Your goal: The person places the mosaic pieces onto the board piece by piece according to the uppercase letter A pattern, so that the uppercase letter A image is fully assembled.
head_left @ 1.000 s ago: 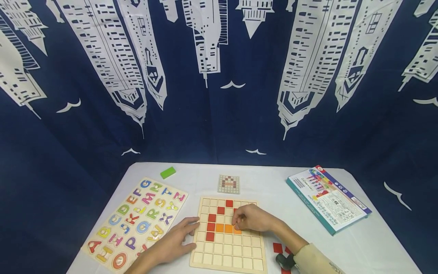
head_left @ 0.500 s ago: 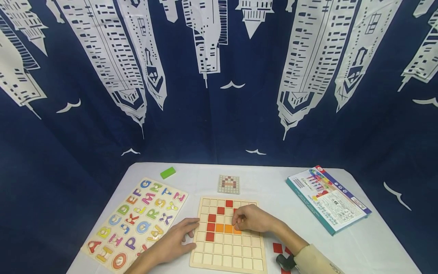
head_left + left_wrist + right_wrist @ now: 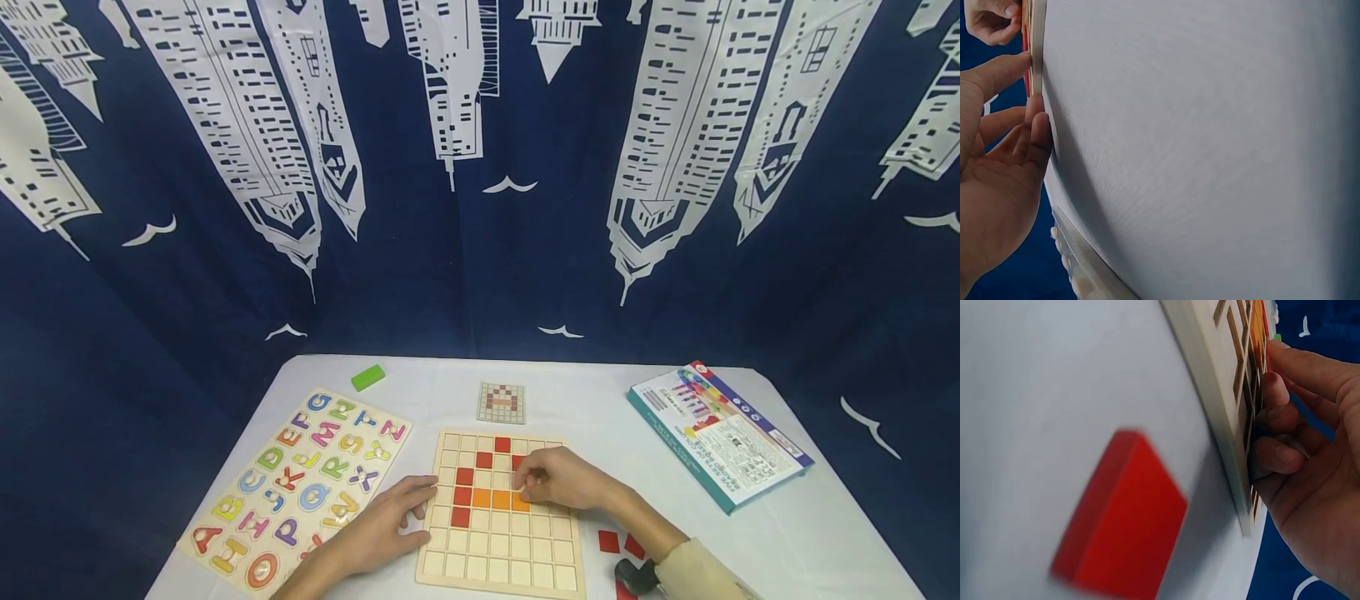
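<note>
A wooden grid board (image 3: 480, 569) lies on the table, with red square tiles (image 3: 461, 517) set in some cells. Orange square tiles (image 3: 482, 498) run in a row beside them. My left hand (image 3: 386, 525) touches the board's left edge with thumb and fingers spread; the left wrist view shows the fingertips against the edge. Over the board, my right hand (image 3: 562, 479) has its fingers curled and its thumb and fingertips on the rightmost orange tile (image 3: 521, 502). In the right wrist view the right hand (image 3: 1319, 419) partly hides that contact.
A small pattern card (image 3: 502, 403) lies behind the board. An alphabet puzzle (image 3: 300, 492) is on the left, near a green block (image 3: 368, 378). A flat box (image 3: 720, 437) lies at the right. Loose red tiles (image 3: 609, 542) sit beside the right forearm.
My right hand has shifted slightly to the right, and the rightmost orange tile now lies more squarely in its cell and shows more. My left hand has stayed in place.
</note>
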A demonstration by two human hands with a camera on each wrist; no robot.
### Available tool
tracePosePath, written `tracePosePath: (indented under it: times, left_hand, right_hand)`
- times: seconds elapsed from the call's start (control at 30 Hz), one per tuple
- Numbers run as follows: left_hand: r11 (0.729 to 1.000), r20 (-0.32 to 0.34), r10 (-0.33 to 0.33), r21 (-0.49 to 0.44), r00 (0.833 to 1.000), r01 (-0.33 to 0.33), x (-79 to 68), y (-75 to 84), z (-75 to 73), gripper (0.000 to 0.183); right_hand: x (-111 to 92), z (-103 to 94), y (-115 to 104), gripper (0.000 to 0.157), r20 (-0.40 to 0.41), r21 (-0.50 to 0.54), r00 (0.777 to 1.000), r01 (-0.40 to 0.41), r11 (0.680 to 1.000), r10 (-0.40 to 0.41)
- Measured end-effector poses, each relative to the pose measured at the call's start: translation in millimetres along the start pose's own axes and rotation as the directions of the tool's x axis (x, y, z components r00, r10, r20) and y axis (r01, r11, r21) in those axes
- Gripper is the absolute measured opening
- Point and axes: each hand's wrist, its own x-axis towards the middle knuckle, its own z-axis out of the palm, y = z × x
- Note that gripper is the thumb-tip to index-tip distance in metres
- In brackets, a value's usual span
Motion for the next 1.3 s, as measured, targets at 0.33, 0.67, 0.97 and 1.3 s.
tracePosePath:
  times: [0.33,0.67,0.97,1.3]
  left_hand:
    - [1.000,0.009,-0.004,-0.003,1.000,0.004,0.8,-1.7,-0.3,0.060]
    - [1.000,0.012,-0.001,0.004,1.000,0.001,0.8,-2.7,-1.1,0.060]
    - [1.000,0.028,-0.008,-0.006,1.000,0.008,1.1,-1.4,-1.1,0.061]
    - [1.000,0.033,-0.014,-0.004,0.999,0.014,1.2,-1.7,-2.0,0.062]
  right_hand:
    - [-33,-20.7,15,0.010,-0.078,0.034,0.996,-0.037,0.999,0.040]
    - [-71,-43.4,38,0.008,-0.014,0.038,0.990,-0.143,0.989,0.143]
    - [-93,-45.9,46,0.021,0.100,0.077,0.976,-0.200,0.977,0.192]
    - [-95,-37.3,46,0.031,0.114,0.011,0.981,-0.159,0.987,0.156]
